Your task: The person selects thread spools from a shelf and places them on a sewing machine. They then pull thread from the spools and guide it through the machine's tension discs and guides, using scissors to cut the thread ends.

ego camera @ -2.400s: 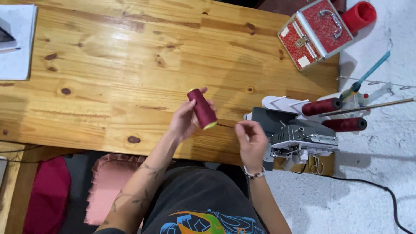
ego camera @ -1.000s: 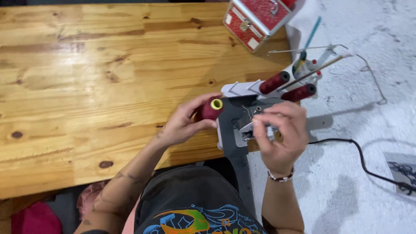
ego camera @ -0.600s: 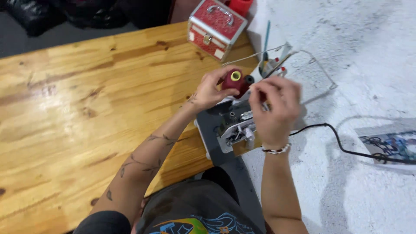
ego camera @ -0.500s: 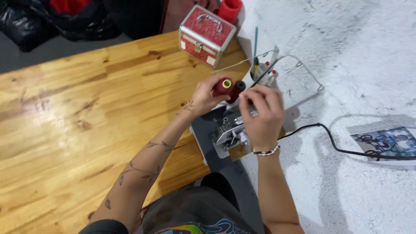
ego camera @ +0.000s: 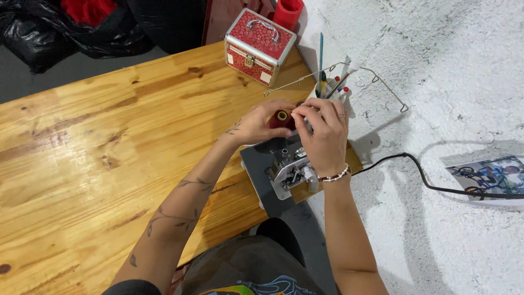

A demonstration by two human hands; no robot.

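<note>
My left hand (ego camera: 255,123) grips a dark red thread spool (ego camera: 280,119) with a yellowish core, held just above the back of a small grey sewing machine (ego camera: 284,169) at the table's right edge. My right hand (ego camera: 323,136) hovers over the machine, its thumb and forefinger pinched at the spool's top rim, apparently on the thread end, though the thread itself is too fine to see. A bracelet sits on my right wrist. Behind my hands, the machine's thin wire thread guide (ego camera: 376,82) sticks up, with other spools partly hidden.
A red patterned metal case (ego camera: 259,46) with a handle stands at the far edge of the wooden table (ego camera: 109,147). A red cylinder (ego camera: 287,11) is behind it. A black power cord (ego camera: 426,175) runs right across the white floor, past a printed picture (ego camera: 488,177). Black bags lie top left.
I have brought the spool from over the table to the back of the machine. My right hand has risen from the machine to pinch at the spool's top. The view has swung left.
</note>
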